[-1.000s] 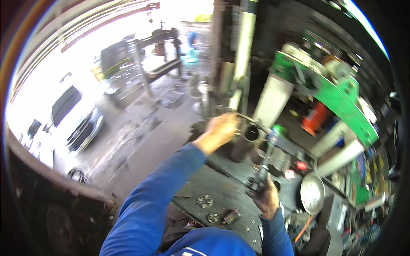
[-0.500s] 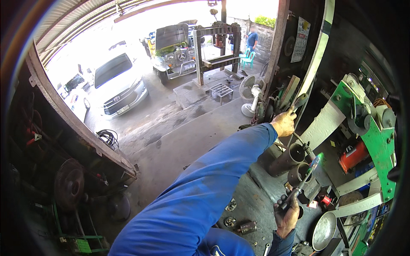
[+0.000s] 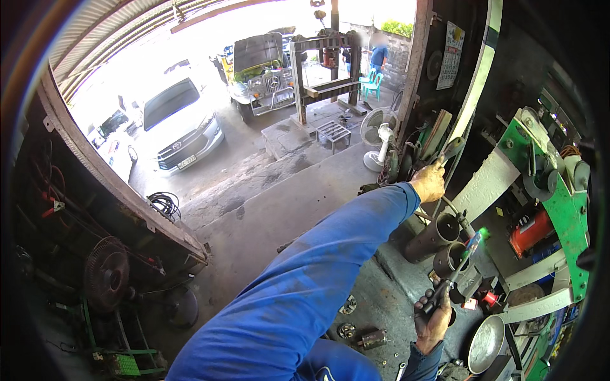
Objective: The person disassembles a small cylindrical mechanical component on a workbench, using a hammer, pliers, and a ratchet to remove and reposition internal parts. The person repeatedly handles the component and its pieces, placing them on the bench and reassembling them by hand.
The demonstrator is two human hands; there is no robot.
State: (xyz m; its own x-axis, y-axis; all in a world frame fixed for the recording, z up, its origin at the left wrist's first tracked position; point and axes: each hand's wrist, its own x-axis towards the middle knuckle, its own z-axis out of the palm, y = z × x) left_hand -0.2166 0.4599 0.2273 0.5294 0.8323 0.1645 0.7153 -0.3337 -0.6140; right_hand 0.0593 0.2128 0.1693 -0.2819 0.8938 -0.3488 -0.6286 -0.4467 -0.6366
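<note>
My left arm in a blue sleeve reaches across to the right. At its end my left hand [image 3: 429, 184] is closed beside a grey, rounded-ended piece [image 3: 453, 148]; I cannot make out what its fingers hold. Lower down, my right hand [image 3: 433, 322] grips the dark handle of a torch-like tool [image 3: 452, 277] with a long metal shaft. A bright blue-green glow shows at the tool's tip, which points up and right. Just left of that tip stand two open metal cylinders, a larger one [image 3: 427, 244] and a smaller one [image 3: 444, 260].
A round metal pan [image 3: 486, 345] lies right of my right hand. Small metal parts [image 3: 372, 339] are scattered on the dark floor. A green and white metal frame [image 3: 556, 213] rises at the right, near a red cylinder [image 3: 531, 233]. Beyond stand a white fan [image 3: 379, 136] and a person [image 3: 379, 56].
The view has shifted slightly, so most things sit a little farther right. Both hands keep nearly the same pose, and the tool's tip still glows.
</note>
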